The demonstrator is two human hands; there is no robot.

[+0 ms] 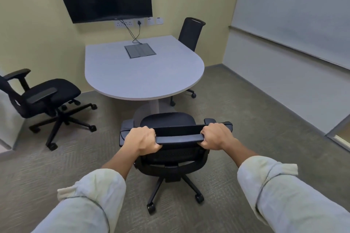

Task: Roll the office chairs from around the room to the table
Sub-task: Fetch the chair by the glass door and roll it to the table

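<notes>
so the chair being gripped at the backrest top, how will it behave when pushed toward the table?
The held chair should roll readily on its castered star base, though the carpet probably adds drag. Both hands, left hand and right hand, push high on the backrest, so it may tilt forward or swivel slightly.

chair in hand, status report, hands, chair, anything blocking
Left hand and right hand both clamped on backrest top of the held chair. Chair faces table, short of its edge. Carpet between looks clear.

left hand (141, 140), right hand (216, 136), both clenched
</notes>
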